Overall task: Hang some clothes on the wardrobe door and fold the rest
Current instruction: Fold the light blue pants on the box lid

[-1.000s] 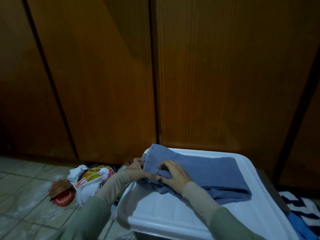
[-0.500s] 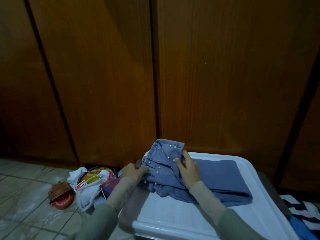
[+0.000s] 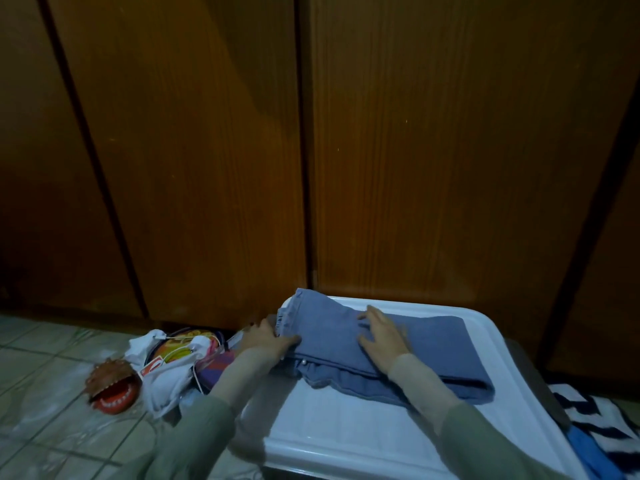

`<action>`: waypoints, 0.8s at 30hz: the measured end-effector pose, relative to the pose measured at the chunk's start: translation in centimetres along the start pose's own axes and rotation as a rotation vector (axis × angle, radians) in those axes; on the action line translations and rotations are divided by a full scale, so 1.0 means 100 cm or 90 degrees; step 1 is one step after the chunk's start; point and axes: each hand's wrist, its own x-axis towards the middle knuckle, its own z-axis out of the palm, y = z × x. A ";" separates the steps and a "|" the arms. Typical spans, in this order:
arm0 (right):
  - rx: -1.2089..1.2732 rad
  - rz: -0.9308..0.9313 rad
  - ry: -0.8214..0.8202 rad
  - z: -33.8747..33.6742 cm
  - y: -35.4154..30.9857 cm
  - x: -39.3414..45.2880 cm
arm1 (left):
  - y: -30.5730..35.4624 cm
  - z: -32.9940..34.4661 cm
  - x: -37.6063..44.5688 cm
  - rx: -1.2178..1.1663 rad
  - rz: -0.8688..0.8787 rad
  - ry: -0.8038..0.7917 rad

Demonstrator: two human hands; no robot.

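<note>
Folded blue jeans [image 3: 433,341] with small pearl studs lie across a white plastic lid [image 3: 363,431] low in the head view. My left hand [image 3: 266,341] grips the folded left end of the jeans, thumb underneath. My right hand [image 3: 381,336] lies flat on top of the fold with its fingers spread, pressing the cloth down. The brown wooden wardrobe doors [image 3: 433,150] rise right behind the lid.
On the tiled floor [image 3: 45,375] to the left lie a red toy with teeth [image 3: 110,386] and a white plastic bag [image 3: 166,368] over a colourful round thing. A dark-and-white striped cloth [image 3: 602,420] and a blue garment [image 3: 588,452] lie at the right of the lid.
The left end of the jeans, lifted half a second ago with its studs showing, is now folded over flat. My right hand has moved onto the top of the fold.
</note>
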 end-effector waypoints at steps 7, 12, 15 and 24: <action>-0.246 0.099 -0.117 -0.018 0.050 -0.008 | 0.003 0.010 0.013 0.093 0.003 0.057; -0.279 0.100 -0.128 -0.036 0.053 -0.010 | 0.006 0.020 0.009 -0.091 0.058 0.082; -0.320 0.137 -0.142 -0.051 0.055 -0.013 | 0.017 0.031 -0.001 -0.298 0.165 0.006; -0.273 0.192 -0.198 -0.074 0.071 -0.033 | 0.053 0.087 -0.033 -0.221 -0.046 0.165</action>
